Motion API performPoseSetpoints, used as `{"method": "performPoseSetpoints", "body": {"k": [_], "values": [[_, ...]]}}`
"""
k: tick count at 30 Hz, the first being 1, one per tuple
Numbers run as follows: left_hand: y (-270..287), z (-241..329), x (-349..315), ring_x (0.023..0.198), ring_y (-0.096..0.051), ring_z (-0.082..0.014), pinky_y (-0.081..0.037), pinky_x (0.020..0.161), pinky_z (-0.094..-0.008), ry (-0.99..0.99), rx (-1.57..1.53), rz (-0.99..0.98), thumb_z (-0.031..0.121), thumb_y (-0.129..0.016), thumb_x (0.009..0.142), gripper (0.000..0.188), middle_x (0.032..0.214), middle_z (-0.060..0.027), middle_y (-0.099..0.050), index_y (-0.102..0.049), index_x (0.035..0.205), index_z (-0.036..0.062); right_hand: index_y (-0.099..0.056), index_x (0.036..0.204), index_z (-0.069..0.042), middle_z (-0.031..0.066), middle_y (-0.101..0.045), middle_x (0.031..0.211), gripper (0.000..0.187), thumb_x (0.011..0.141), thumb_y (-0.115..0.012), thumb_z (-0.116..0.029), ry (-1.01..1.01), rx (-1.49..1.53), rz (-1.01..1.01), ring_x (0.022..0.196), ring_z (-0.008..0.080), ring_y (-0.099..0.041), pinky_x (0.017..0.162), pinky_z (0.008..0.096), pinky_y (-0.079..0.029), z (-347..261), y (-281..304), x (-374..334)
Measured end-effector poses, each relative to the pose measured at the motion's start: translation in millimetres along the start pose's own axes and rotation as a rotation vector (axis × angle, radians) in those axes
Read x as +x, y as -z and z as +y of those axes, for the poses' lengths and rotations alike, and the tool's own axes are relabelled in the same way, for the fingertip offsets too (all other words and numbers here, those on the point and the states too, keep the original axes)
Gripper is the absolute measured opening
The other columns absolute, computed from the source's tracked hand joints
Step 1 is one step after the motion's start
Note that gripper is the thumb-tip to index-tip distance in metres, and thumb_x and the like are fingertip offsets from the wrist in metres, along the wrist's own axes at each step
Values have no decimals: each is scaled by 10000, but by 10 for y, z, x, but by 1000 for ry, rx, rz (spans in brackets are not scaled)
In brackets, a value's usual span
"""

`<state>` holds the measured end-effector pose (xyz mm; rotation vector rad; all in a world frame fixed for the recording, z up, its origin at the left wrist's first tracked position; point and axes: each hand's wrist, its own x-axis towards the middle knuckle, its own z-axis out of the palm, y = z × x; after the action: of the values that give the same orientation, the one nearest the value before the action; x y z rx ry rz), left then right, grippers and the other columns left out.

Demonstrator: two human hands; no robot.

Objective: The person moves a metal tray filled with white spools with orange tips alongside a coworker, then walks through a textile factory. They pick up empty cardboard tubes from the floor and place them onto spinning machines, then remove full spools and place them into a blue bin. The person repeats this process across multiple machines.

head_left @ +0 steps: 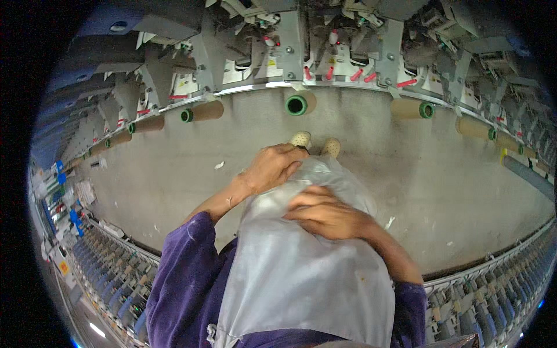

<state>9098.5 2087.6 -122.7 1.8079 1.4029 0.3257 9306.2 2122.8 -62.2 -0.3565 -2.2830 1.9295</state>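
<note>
— Item one, and its place?
— Apron point(307, 284), one, worn on my front, directly beneath both hands. Long axis: from my waist outward, under my fingers, toward my shoes point(301, 138).

— Nearer hand?
— Both touch it. Right hand point(328, 214): across its middle. Left hand point(275, 168): farther out, at its far left edge.

— State of grip?
— Left: fingers bent; whether they pinch cloth, I cannot tell. Right: blurred, fingers laid over the cloth; grasping or loose, I cannot tell.

— Condition of apron?
— Pale grey, thin, faint sheen. Creased and puffed between my hands, smoother toward the waist. One small brownish spot, nearer than my right hand.

— Surroundings, outward?
— Purple sleeves point(183, 278), one behind each hand. Shoes, pale, perforated, just beyond my left fingers. Grey floor point(174, 168) either side. Straight beyond: brown tube point(311, 102), green-ringed end toward me. Past that, a machine row point(293, 49).
</note>
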Motion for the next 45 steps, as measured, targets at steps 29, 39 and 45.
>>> {"method": "performPoseSetpoints", "body": {"k": [29, 39, 45], "values": [[-2569, 2024, 1118, 830, -625, -344, -502, 701, -422, -279, 30, -145, 100, -581, 742, 332, 915, -192, -628, -603, 1071, 61, -606, 1054, -15, 106, -552, 1111, 230, 838, -540, -60, -10, 83, 284, 1099, 278, -482, 962, 377, -357, 727, 51, -3258], [-3435, 3344, 2726, 797, -609, -334, -474, 693, -443, -417, 133, -285, 101, -538, 809, 151, 872, -151, -626, -601, 936, 48, -604, 1010, -18, 117, -600, 980, 252, 761, -566, 0, -151, 175, 620, 974, 263, -524, 861, 331, -403, 1200, 428, -5520], [-4452, 4849, 3522, 725, -582, -355, -453, 588, -434, -895, 71, -333, 101, -539, 796, 102, 757, -165, -587, -578, 854, 27, -565, 1001, -11, 109, -602, 1030, 187, 828, -521, -66, 4, -30, 649, 942, 252, -528, 861, 344, -398, 1368, 582, -6043]]}}
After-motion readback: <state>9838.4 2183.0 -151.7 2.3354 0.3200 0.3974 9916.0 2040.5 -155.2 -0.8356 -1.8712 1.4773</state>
